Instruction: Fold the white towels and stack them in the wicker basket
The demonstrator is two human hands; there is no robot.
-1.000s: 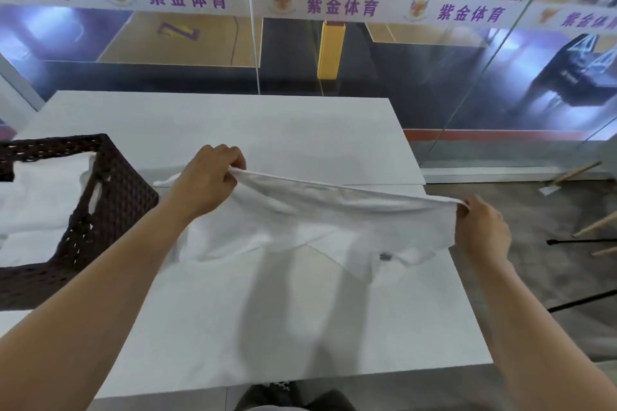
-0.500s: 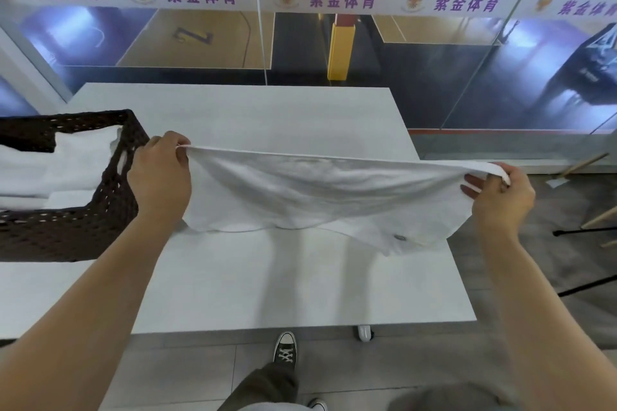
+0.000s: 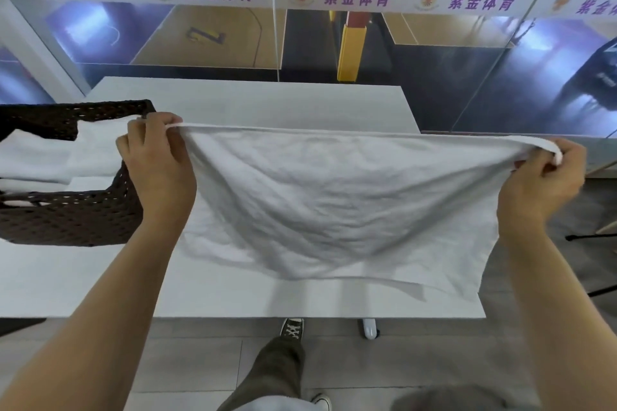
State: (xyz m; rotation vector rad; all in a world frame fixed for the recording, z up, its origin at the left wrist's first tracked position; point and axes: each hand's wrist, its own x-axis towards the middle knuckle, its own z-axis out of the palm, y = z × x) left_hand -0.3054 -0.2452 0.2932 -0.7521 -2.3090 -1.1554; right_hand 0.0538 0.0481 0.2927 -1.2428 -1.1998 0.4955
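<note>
A white towel [image 3: 334,197] hangs stretched wide above the white table [image 3: 253,103], its top edge taut and its lower edge sagging onto the tabletop. My left hand [image 3: 157,163] pinches the towel's top left corner, just in front of the basket. My right hand [image 3: 541,187] grips the top right corner past the table's right edge. The dark wicker basket [image 3: 66,220] stands on the table at the left, with folded white towels [image 3: 43,157] inside it.
A glass wall [image 3: 207,37] with a banner of purple characters runs behind the table, with a yellow-padded post [image 3: 350,50] beyond it. My shoe [image 3: 292,327] and trouser leg show below the table's near edge. Dark tripod legs [image 3: 591,237] lie at the right.
Both hands have lifted the towel off the table and drawn apart, pulling its top edge straight. The view has tilted down, showing the floor and my shoe.
</note>
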